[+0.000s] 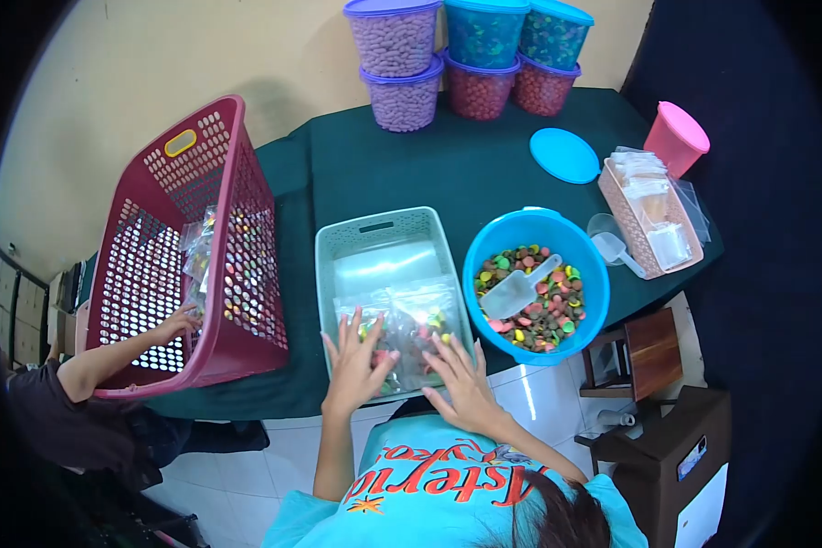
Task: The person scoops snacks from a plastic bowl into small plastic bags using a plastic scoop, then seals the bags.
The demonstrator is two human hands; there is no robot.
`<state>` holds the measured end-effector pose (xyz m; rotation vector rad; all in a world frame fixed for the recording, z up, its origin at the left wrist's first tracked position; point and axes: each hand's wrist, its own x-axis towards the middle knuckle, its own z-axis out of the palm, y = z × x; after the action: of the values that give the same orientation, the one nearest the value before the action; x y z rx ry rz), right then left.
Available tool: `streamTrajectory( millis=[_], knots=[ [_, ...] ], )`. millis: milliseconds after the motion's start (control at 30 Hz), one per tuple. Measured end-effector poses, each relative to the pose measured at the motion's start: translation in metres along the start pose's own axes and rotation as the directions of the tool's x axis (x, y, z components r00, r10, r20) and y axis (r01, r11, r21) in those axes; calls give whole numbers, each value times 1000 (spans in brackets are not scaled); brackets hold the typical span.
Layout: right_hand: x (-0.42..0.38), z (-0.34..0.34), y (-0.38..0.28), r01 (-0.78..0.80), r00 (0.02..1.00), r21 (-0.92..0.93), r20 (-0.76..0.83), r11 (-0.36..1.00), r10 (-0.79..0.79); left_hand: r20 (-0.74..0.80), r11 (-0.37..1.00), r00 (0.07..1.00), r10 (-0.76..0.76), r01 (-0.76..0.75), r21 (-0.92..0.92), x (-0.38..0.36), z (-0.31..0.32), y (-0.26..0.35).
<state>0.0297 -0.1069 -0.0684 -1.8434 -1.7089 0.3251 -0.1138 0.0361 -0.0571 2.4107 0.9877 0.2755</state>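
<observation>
Atop crinkly plastic bags point(402, 320): both hands point(411, 365) flat.

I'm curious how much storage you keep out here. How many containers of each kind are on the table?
Lidded candy tubs at the back: 5
Red laundry basket: 1
Grey tray: 1
Blue bowl: 1
Pink basket of empty bags: 1
Pink tub: 1
Total: 10

Clear bags point(402, 320) of colourful candy lie flat, overlapping, at the near end of a pale green tray point(331, 247) on the bench, under both spread hands.
</observation>
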Motion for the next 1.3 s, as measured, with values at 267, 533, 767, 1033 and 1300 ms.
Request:
streamTrajectory(
  millis=[267, 533, 767, 1033, 1300],
  knots=[
    [-82, -51, 27, 66, 998, 313, -36, 947, -58, 319, 806, 825, 467, -247, -539, -27, 5, 111],
    [-192, -97, 77, -154, 988, 162, 16, 975, 154, 608, 791, 507, 611, -398, -464, -23, 109, 203],
    [-244, -130, 97, -312, 940, 169, -92, 935, 330, 723, 777, 353, 594, -483, -403, -9, 151, 278],
    [-228, -161, 156, -334, 903, 244, -195, 910, 384, 574, 692, 391, 720, -464, -552, 50, 180, 308],
    [-186, -244, 234, -348, 890, 135, -265, 928, 372, 459, 671, 504, 732, -411, -617, 143, 205, 364]
  ],
)
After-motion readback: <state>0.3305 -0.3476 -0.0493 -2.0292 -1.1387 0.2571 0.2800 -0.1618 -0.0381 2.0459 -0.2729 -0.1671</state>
